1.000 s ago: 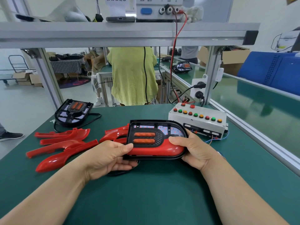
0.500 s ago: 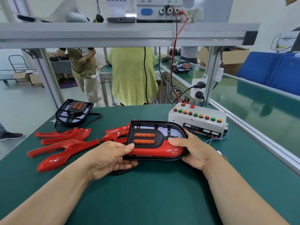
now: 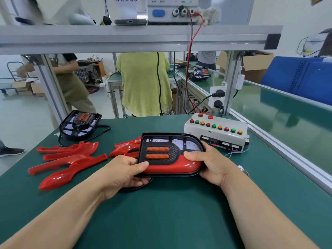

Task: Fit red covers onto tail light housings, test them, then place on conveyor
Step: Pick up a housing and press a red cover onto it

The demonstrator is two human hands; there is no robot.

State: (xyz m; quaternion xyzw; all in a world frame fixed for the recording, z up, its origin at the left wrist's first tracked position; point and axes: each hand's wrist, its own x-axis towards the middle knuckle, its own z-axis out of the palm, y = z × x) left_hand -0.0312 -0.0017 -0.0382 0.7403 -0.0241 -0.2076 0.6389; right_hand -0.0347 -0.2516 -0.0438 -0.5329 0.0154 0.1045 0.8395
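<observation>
Hands — left hand (image 3: 125,172), right hand (image 3: 212,164) — squeeze the tail light housing (image 3: 170,155) between them, likely pressing its red cover (image 3: 179,165) in snug.

Both hands hold a tail light housing above the green bench.

The left hand (image 3: 125,172) grips the housing (image 3: 170,155) at its left end, thumb on the red cover (image 3: 179,166); the right hand (image 3: 212,164) clasps the rounded right end, thumb on top. Loose red covers (image 3: 68,159) lie to the left on the bench (image 3: 170,212), a second housing (image 3: 80,124) sits at the far left corner, and a white button box (image 3: 217,132) stands just behind the right hand, beside the conveyor (image 3: 287,123).
</observation>
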